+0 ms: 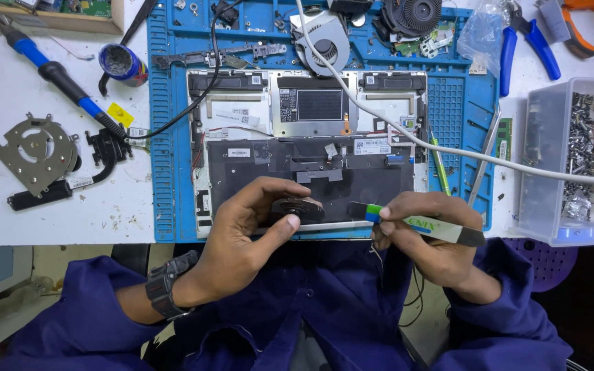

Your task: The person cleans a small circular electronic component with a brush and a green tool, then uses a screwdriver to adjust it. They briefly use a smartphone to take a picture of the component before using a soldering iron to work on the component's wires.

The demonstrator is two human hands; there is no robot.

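Near edge of open laptop (311,172) | left hand (242,233) pinches small black fan (298,208) by rim: light, fragile blades | right hand (434,240) grips white brush (424,227).

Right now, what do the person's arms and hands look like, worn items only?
Both arms wear loose dark blue sleeves, pushed up at the wrists. The left hand has a black wristwatch with a chunky strap. The right hand is bare: no gloves, no rings visible.

Blue-handled pliers (529,38), clear box of screws (572,158), tape roll (122,63), loose metal fan plate (34,152).
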